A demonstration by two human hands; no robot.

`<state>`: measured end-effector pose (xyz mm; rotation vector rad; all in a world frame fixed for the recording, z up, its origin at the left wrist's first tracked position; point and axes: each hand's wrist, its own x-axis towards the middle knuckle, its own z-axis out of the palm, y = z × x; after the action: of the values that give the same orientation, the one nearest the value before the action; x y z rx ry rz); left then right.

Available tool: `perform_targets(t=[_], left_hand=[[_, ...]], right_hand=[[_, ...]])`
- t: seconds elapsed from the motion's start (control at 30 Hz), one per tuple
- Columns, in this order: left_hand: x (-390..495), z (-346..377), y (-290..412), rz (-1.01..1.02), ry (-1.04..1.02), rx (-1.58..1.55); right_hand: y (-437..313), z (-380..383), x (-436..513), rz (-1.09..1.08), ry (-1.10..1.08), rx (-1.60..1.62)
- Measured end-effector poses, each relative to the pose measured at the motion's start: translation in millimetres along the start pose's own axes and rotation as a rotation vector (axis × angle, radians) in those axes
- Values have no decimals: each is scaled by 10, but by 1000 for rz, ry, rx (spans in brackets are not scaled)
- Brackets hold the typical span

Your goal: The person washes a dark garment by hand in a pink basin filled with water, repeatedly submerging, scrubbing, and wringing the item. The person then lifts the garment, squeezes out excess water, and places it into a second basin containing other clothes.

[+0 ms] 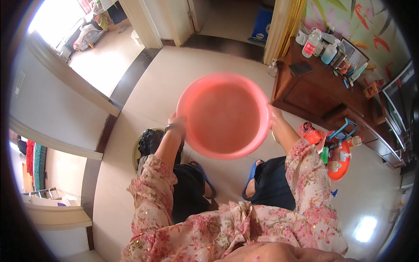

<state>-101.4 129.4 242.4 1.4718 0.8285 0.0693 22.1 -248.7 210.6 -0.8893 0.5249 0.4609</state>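
Observation:
A round pink plastic basin (209, 151) is in front of me, filled with cloudy brownish liquid (226, 118). My left hand (177, 122) grips its left rim, a dark band around the wrist. On the opposite side, my right hand (274, 114) holds the right rim. The far fingers of both hands are partly hidden by the basin wall. It appears held above the tiled floor, though the gap beneath cannot be seen. Below my left forearm, dark cloth (149, 142) fills a pale basin (134, 154), partly covered by my arm.
A brown wooden cabinet (304, 91) stands at right, bearing several bottles (329, 52). A clear pump bottle (272, 68) stands by its corner. Near my right elbow, an orange basin (343, 172) holds several bottles. Doorways open at left and ahead, with a dark threshold (226, 47).

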Motion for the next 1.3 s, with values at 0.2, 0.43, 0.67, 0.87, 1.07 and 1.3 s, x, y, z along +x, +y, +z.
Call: perform_targets(t=[0.2,0.43,0.67,0.87,1.07,1.3], left_hand=[[127,31,1,11,11,-122],[297,66,-168,18,49,-397],[294,-20,210,100,65,-427],[-37,-346,746,114,122,-475],[-553,-885,1664,81,216,-358],[-1048,-1557,3284,82,256,-498]], right_hand=[[-3,121,-104,52,14,25],[232,119,168,-16,70,50],[-69,775,-40,-219,188,-39],[-503,1513,-487,-267,178,-186],[-983,2375,-980,-202,96,-225],[-1634,3610,-1702,-85,56,-218]])
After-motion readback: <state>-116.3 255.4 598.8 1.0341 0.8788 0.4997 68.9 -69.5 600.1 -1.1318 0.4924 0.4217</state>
